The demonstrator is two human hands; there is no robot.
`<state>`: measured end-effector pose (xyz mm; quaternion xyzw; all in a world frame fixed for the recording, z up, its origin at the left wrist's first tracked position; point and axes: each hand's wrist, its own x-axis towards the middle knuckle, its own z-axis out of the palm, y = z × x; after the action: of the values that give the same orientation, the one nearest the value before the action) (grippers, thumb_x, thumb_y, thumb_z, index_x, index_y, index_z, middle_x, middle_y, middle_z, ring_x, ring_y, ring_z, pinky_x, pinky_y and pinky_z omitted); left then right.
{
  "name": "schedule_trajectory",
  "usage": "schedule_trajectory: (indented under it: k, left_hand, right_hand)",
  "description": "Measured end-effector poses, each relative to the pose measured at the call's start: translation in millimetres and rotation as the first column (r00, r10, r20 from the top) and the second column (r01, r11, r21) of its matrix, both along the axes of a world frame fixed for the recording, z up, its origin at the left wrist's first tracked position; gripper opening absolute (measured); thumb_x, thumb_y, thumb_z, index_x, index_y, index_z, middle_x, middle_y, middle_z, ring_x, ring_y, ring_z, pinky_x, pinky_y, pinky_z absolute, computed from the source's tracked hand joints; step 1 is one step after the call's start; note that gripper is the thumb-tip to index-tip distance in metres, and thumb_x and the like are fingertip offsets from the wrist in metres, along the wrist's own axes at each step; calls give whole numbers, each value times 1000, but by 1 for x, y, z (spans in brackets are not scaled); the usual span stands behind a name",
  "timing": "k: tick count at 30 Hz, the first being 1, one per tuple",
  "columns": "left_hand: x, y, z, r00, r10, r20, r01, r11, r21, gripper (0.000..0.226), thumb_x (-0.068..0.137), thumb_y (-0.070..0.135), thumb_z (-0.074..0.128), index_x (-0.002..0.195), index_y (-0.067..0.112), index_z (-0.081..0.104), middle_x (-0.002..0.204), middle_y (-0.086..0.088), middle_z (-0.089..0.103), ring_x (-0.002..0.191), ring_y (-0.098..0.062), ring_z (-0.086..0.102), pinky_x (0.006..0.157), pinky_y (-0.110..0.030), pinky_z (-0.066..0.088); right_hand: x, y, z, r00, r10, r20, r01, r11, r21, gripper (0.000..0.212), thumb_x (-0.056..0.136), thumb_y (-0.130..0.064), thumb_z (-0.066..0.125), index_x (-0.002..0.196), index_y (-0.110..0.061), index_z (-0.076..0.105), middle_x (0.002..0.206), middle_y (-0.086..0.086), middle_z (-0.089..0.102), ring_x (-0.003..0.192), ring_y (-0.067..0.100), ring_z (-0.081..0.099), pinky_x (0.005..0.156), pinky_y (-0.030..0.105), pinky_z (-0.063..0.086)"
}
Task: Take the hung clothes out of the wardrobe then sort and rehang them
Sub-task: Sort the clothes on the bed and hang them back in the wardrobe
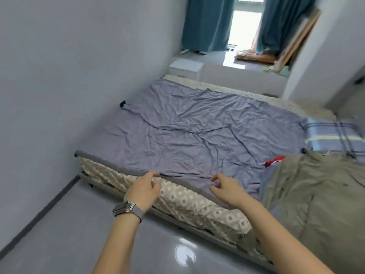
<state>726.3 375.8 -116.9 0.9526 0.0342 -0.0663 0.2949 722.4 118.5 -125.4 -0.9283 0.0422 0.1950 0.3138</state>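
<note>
A wrinkled lavender sheet [197, 131] covers the bed [197, 202]. My left hand [143, 189], with a watch on its wrist, pinches the sheet's near edge at the bed's front rim. My right hand [225, 189] hovers just above the sheet's near edge with loosely curled fingers that hold nothing. To the right lies a pile of clothes: an olive-grey garment [316, 194] on top, a bit of red cloth [273, 161] and blue cloth [269, 175] under it. The wardrobe is out of sight.
A plaid blue pillow [331, 135] lies at the bed's right. The patterned beige mattress side [197, 202] faces me. Glossy grey floor [79, 234] is below. A grey wall [59, 76] runs along the left. Teal curtains [205, 22] and a white box [185, 67] stand beyond the bed.
</note>
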Motion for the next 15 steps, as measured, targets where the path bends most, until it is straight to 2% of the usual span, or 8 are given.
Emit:
schedule_trajectory:
  k: [2, 4, 6, 9, 12, 14, 15]
  left_hand:
    - [38, -50, -1, 989, -145, -6, 145, 989, -5, 28, 93, 27, 47, 118, 23, 57, 96, -4, 68, 89, -24, 62, 77, -33, 49]
    - [59, -83, 1, 972, -234, 2, 234, 972, -1, 28, 94, 27, 45, 119, 23, 56, 99, -6, 68, 87, -24, 62, 75, -33, 49]
    - [77, -140, -4, 930, -367, 1, 367, 930, 3, 29, 94, 28, 45, 120, 23, 56, 98, -6, 68, 89, -25, 62, 77, -36, 51]
    - [83, -222, -10, 841, -541, -10, 541, 841, -9, 28, 94, 30, 46, 118, 22, 57, 91, -5, 69, 86, -25, 63, 73, -35, 50]
    - [77, -294, -22, 763, -646, -33, 645, 763, -34, 28, 94, 31, 46, 118, 25, 57, 81, 0, 68, 80, -21, 63, 72, -34, 51]
    - [81, -334, -34, 733, -676, -72, 675, 737, -42, 27, 94, 30, 45, 118, 25, 57, 73, 2, 65, 74, -19, 61, 69, -33, 50]
    - [85, -354, -39, 727, -682, -84, 682, 731, -25, 28, 94, 29, 44, 117, 24, 57, 76, -1, 66, 76, -20, 62, 69, -32, 51]
  right_hand:
    - [-2, -46, 0, 990, -140, -6, 140, 990, -8, 33, 94, -32, 50, 123, -16, 49, 100, 9, 66, 84, 21, 59, 65, 28, 40]
    - [-4, -74, 5, 972, -236, -7, 236, 972, -9, 33, 94, -34, 52, 122, -17, 50, 104, 7, 64, 92, 22, 59, 70, 28, 41]
    - [-17, -121, 5, 924, -382, 9, 382, 924, 6, 31, 92, -34, 55, 119, -18, 52, 100, 5, 62, 93, 21, 60, 72, 27, 41]
    - [-44, -182, -1, 837, -548, 2, 548, 837, 15, 27, 91, -33, 56, 115, -20, 53, 94, -1, 63, 85, 14, 60, 66, 25, 43]
    - [-67, -239, -15, 774, -632, -44, 633, 774, 15, 27, 92, -32, 55, 116, -20, 53, 91, -4, 62, 84, 12, 61, 69, 23, 46]
    - [-74, -276, -27, 752, -655, -74, 658, 753, 23, 27, 92, -31, 55, 117, -20, 52, 91, -6, 61, 84, 10, 60, 65, 18, 44]
    - [-75, -295, -33, 744, -663, -86, 667, 744, 32, 28, 92, -30, 55, 118, -20, 52, 91, -7, 61, 84, 8, 59, 64, 16, 43]
